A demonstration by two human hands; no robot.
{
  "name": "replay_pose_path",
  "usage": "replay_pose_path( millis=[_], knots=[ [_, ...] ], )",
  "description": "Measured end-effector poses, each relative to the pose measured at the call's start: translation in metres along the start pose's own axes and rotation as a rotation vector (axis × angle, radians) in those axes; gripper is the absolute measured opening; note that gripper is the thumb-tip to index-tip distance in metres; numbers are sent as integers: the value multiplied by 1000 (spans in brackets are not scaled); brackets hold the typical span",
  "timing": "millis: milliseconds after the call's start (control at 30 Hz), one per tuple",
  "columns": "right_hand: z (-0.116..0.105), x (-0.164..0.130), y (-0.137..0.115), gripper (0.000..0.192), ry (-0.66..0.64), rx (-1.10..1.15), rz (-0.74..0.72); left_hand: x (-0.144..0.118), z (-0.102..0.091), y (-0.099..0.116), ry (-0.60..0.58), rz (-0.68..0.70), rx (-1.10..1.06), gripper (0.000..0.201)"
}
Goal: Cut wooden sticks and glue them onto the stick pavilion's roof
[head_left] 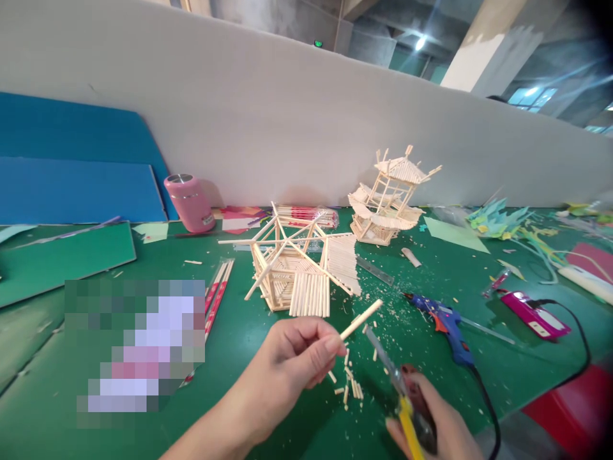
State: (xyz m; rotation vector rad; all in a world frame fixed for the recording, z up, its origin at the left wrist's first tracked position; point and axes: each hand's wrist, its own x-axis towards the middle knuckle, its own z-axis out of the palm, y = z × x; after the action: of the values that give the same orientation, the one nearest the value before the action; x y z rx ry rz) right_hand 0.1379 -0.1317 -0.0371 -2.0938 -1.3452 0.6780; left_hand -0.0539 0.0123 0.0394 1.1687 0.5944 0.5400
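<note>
My left hand point(306, 354) pinches a pale wooden stick point(361, 319) between thumb and fingers, its free end pointing up and to the right. In my right hand point(438, 418) is a hand tool point(385, 358) with a narrow metal blade and a yellow and dark handle; blur hides its exact kind. The blade tip is close to the stick, and I cannot tell whether they touch. Short cut stick pieces point(354, 388) lie on the table between my hands. Just beyond my left hand stands a model frame point(272, 268) built of sticks, with slatted panels on part of it.
A finished-looking stick pavilion point(387, 204) stands at the back. To the right lie a blue glue gun point(443, 326) and a magenta power strip point(534, 314) with cords. A pink flask point(190, 203), packed sticks point(218, 297) and a ruler point(376, 271) are on the green table point(249, 383).
</note>
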Motion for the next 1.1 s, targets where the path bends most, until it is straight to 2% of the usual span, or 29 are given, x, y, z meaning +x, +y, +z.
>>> replay_pose_path(
  millis=[67,167,267,333,433,467,533,600,667,733,867,1100],
  knots=[
    [-13,15,9,38,41,-102,16,-2,2,2,45,45,144,25],
    [-26,38,26,41,169,-345,22,-3,8,0,109,134,415,24],
    [-37,51,30,46,203,-436,-20,-4,12,-4,152,278,698,25],
    [-45,51,20,43,270,-462,-134,-3,12,-8,147,371,852,26],
    [-54,41,-13,30,549,-390,-406,-2,10,-14,117,473,1035,26],
    [-55,37,-26,28,602,-332,-491,-2,9,-15,106,500,1095,26],
    [-53,31,-50,30,551,-286,-647,-1,8,-17,82,552,1214,26],
    [-46,29,-68,32,379,-313,-762,-1,8,-17,58,587,1309,26],
    [-37,32,-78,29,221,-332,-793,-1,9,-16,50,611,1369,26],
    [-28,38,-82,22,129,-328,-778,-1,9,-16,73,629,1412,26],
    [-18,49,-82,20,89,-320,-768,-2,9,-18,140,633,1476,22],
    [-13,51,-83,29,91,-300,-752,-3,9,-20,166,614,1517,18]
  ],
)
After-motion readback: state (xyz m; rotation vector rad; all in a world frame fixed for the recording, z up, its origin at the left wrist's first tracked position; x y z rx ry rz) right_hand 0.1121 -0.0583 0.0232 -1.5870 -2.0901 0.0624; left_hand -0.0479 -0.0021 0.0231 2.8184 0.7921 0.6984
